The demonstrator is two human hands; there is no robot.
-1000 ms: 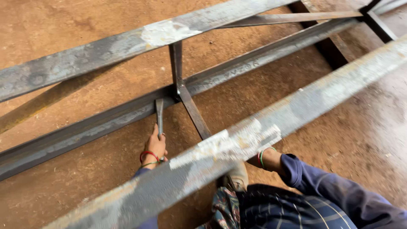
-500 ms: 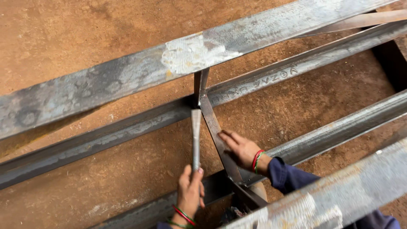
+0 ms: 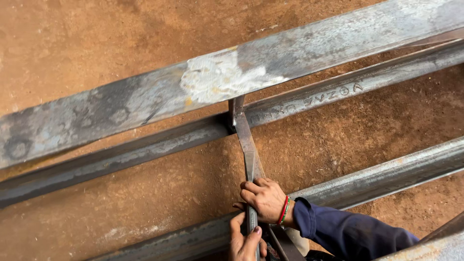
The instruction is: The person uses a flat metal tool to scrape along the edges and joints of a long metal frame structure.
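Bare ground (image 3: 121, 43) of reddish-brown packed earth, gritty, mottled with darker damp-looking patches. Small stones and pale scuffs scattered about. Flat, even daylight, soft shadows only. No walls, windows or furniture in view.

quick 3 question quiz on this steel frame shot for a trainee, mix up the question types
1. True or false: both hands grip the chisel.
2. Multiple choice: the chisel tip rests at (a) the joint under the top steel beam, (b) the dirt floor, (c) the blue sleeve.
3. Which hand sits higher on the tool?

Key
1. True: the right hand and left hand both wrap it.
2. a
3. The right hand, with a red and green wristband.
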